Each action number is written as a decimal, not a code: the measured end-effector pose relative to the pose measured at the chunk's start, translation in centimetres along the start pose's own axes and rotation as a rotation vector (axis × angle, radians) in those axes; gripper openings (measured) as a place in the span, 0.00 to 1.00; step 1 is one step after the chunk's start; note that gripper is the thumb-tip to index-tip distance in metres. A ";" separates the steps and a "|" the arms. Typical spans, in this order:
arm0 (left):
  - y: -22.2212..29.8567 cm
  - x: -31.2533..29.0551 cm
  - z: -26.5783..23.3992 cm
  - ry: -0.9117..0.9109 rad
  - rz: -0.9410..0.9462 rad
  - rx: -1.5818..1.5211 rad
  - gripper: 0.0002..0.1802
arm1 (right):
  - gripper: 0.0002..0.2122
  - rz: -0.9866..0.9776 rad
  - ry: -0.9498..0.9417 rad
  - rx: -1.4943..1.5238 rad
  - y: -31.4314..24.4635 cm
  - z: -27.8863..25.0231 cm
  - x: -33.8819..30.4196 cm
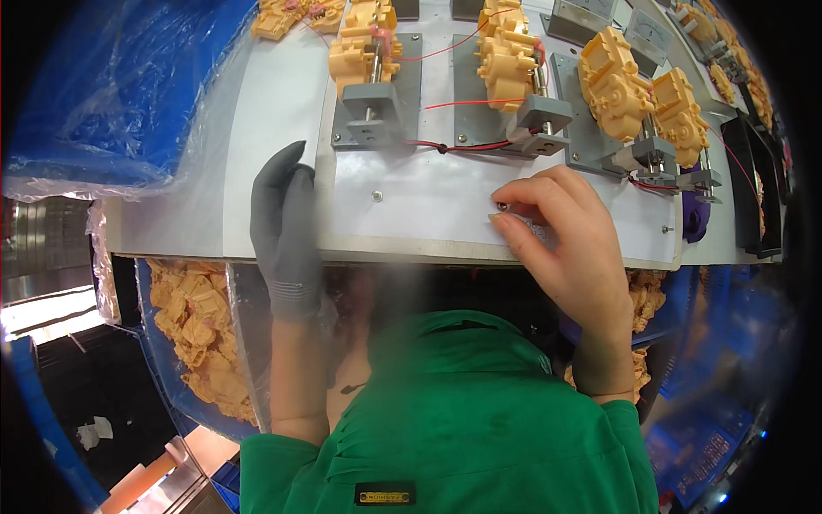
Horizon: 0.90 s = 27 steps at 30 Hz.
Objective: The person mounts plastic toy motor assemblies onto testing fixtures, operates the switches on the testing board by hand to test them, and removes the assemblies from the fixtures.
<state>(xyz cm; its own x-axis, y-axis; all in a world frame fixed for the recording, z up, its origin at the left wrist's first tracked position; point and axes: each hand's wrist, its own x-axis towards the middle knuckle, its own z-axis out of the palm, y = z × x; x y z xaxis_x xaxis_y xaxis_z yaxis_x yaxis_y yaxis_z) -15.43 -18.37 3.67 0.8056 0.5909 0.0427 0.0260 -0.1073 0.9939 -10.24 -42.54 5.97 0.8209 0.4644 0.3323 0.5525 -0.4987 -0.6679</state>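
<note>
My left hand wears a grey glove and rests at the left edge of the white board. Its fingers are stretched out and slightly curved, and nothing shows in them. My right hand is bare, over the board's front part. Thumb and forefinger pinch around a small metal screw; the other fingers curl behind. Another screw stands on the board between my hands. Behind them, yellow plastic gear housings sit on grey fixtures with metal shafts and red wires.
Two more housings sit on fixtures at the right. Panel meters stand behind them. A black tray lies at the far right. Clear plastic film covers a blue bin at the left. Below the table edge, a bin holds yellow parts.
</note>
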 end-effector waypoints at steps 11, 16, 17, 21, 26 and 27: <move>-2.8 1.8 -0.2 -0.086 0.021 -0.058 0.16 | 0.05 0.034 -0.015 -0.021 0.3 0.2 0.3; -3.2 1.8 -0.4 -0.089 0.040 -0.104 0.15 | 0.05 0.044 0.019 -0.027 0.1 0.5 0.2; -3.2 1.8 -0.4 -0.084 0.035 -0.109 0.15 | 0.05 0.042 0.011 -0.031 0.1 0.6 0.1; -3.3 1.7 -0.5 -0.085 0.030 -0.111 0.15 | 0.08 0.025 0.042 -0.045 0.2 0.7 -0.2; -3.2 1.5 -0.8 -0.067 0.025 -0.173 0.15 | 0.13 -0.132 0.091 -0.056 -1.8 0.8 0.0; -3.1 1.4 -0.8 -0.062 0.024 -0.167 0.15 | 0.13 -0.133 0.088 -0.048 -2.8 1.2 0.2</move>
<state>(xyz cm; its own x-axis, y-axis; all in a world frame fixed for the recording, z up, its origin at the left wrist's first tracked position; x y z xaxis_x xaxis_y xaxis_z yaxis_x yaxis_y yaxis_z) -14.91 -16.55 0.71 0.8396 0.5392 0.0655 -0.0881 0.0161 0.9960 -11.80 -40.25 7.10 0.7483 0.4638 0.4743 0.6617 -0.4723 -0.5823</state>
